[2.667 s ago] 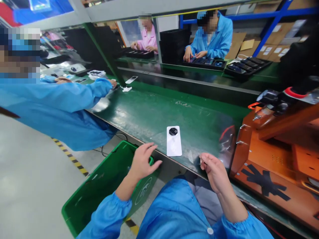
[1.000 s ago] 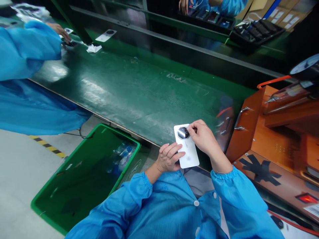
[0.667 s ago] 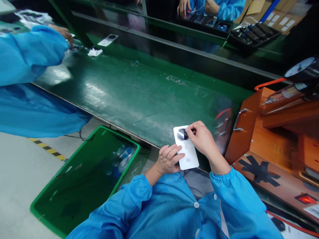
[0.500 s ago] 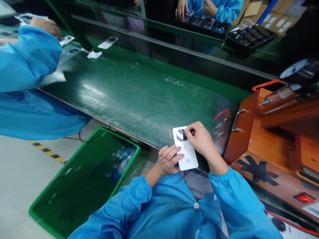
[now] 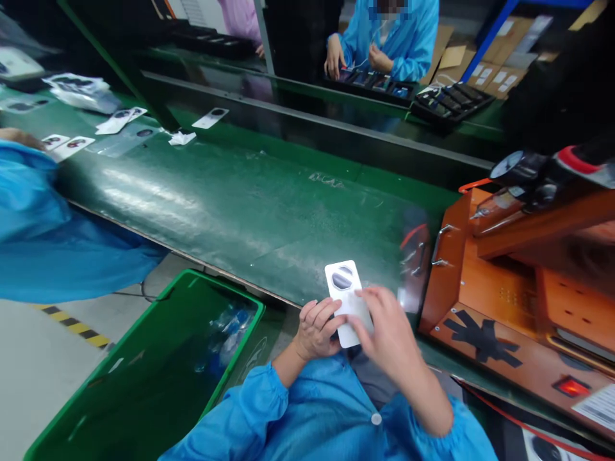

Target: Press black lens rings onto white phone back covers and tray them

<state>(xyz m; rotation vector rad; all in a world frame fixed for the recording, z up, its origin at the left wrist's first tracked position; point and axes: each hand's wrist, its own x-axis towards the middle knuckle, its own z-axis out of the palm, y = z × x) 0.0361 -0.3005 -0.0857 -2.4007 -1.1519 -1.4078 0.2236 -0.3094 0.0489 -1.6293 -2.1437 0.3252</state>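
Note:
A white phone back cover (image 5: 346,296) with a large round dark camera area is held tilted over the table's front edge. My left hand (image 5: 318,331) grips its lower left side, fingers lying over the face. My right hand (image 5: 388,323) is at its lower right side, slightly blurred. Its thumb and index finger rest apart on the white face; the other fingers are mostly hidden. The camera area is uncovered by fingers and reflects light.
An orange machine (image 5: 451,282) with a gauge (image 5: 507,165) stands right. A green bin (image 5: 192,278) with clear plastic sits below left. More white covers (image 5: 210,118) lie on the green table (image 5: 269,198). A co-worker's blue sleeve (image 5: 29,186) is left; another person (image 5: 403,38) works across.
My right hand has moved from the camera area down to the lower part of the cover. The co-worker's arm at left has drawn back. The view has shifted slightly.

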